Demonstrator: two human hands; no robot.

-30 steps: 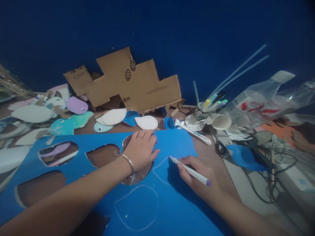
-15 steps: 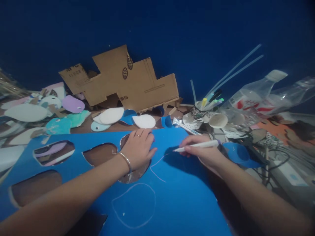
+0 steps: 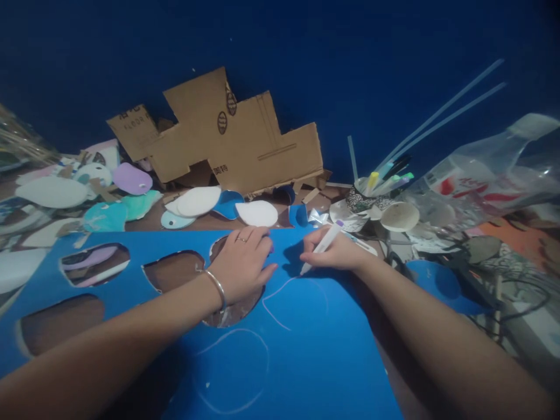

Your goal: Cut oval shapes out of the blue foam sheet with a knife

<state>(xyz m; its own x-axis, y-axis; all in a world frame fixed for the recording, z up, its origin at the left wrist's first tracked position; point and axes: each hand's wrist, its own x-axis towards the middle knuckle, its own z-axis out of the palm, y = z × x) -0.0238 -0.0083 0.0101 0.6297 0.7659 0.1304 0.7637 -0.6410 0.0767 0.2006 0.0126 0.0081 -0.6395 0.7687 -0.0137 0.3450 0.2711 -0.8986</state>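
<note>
My right hand [image 3: 335,249] grips a white marker [image 3: 324,248] with a purple end. The marker leans steeply, its tip down on a blue board [image 3: 350,350] at the top of a thin, pale curved outline [image 3: 327,294]. My left hand [image 3: 247,262] lies over a cut-out hole in the board, fingers curled, with a small purple cap [image 3: 272,249] showing beside the index finger. Below it is another drawn round outline [image 3: 268,359]. More cut-out holes [image 3: 175,271] open to its left.
Brown cardboard [image 3: 245,146] leans on the blue wall. White leaf-shaped pieces [image 3: 258,214] and a teal fish shape [image 3: 105,216] lie behind the board. A cup of markers [image 3: 359,201] and a plastic bottle [image 3: 476,175] stand at right, near blue scraps [image 3: 437,283] and cables.
My right hand has shifted left and tipped the marker from nearly flat to steep. A faint curve now shows on the outline's right side. My left hand stays almost in place.
</note>
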